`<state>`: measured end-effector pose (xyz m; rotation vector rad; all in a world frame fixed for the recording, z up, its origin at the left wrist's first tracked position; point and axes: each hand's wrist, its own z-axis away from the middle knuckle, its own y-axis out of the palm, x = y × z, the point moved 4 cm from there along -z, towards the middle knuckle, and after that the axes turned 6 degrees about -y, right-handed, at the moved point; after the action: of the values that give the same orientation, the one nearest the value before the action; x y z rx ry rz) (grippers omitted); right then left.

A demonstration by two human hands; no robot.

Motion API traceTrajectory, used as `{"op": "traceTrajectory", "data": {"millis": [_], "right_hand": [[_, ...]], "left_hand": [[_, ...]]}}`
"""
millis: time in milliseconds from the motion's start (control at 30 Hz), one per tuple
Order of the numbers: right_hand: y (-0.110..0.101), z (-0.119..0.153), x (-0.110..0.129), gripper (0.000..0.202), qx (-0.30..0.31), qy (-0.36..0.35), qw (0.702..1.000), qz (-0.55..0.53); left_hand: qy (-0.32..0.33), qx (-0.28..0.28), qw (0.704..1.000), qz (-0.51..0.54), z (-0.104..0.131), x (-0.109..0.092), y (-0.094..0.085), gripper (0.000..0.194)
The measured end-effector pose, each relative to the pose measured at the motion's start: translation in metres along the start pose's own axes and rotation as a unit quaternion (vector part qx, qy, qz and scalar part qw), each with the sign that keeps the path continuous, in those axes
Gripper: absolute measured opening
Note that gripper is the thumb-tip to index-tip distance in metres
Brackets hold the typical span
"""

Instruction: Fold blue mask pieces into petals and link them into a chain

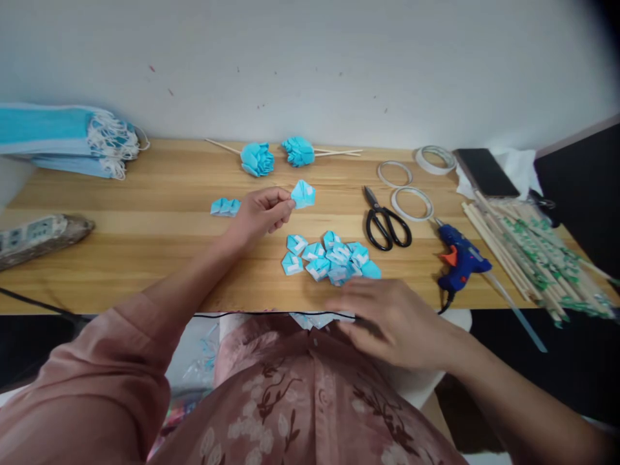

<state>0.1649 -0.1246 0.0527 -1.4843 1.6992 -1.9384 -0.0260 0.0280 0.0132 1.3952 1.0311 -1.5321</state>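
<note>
Between the thumb and fingers of my left hand (265, 212) is a folded blue petal (303, 194) with a white patch, raised over the middle of the table. My right hand (382, 316), smeared by motion, hovers at the table's front edge; how its fingers are set does not show clearly. Just beyond it lies a pile of similar blue folded petals (339, 255), many with white tape strips. A short row of joined blue petals (225, 207) rests left of my left hand. Two finished blue flowers (258, 159) (298, 152) on thin sticks lie at the back.
Black-handled scissors (387, 223), tape rolls (413, 203) and a blue glue gun (460, 258) lie to the right. Farther right are bundled wooden sticks (547, 252) and a dark phone (487, 172). Stacked blue face masks (53, 132) and a wrapped package (39, 239) sit left. A black cable runs along the front edge.
</note>
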Motion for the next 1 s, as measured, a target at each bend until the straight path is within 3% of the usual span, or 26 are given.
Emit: {"op": "traceTrajectory", "data": {"millis": [133,200,300,500,700,1000], "right_hand": [[-0.034,-0.026,-0.047,0.02,-0.21,0.132,0.969,-0.017],[-0.038,-0.041,-0.072,0.024,-0.265,0.183,0.943,-0.089],[-0.035,-0.066,-0.092,0.029,-0.272,0.191,0.926,-0.179],[-0.032,-0.093,-0.096,0.023,-0.284,0.162,0.91,-0.256],[-0.032,-0.104,-0.1,0.019,-0.242,0.165,0.932,-0.211],[-0.02,-0.11,-0.099,0.015,-0.222,0.118,0.961,-0.113]], "left_hand": [[-0.001,0.027,1.0,0.004,0.002,-0.001,0.001,0.025],[-0.005,0.03,1.0,0.0,0.002,0.0,0.001,0.025],[-0.007,0.035,0.999,-0.002,0.001,0.001,0.0,0.026],[-0.029,0.036,0.999,-0.009,0.001,0.001,0.0,0.028],[0.035,-0.053,0.998,-0.022,-0.002,-0.007,-0.012,0.034],[0.039,-0.032,0.997,-0.052,-0.009,0.002,-0.009,0.022]]}}
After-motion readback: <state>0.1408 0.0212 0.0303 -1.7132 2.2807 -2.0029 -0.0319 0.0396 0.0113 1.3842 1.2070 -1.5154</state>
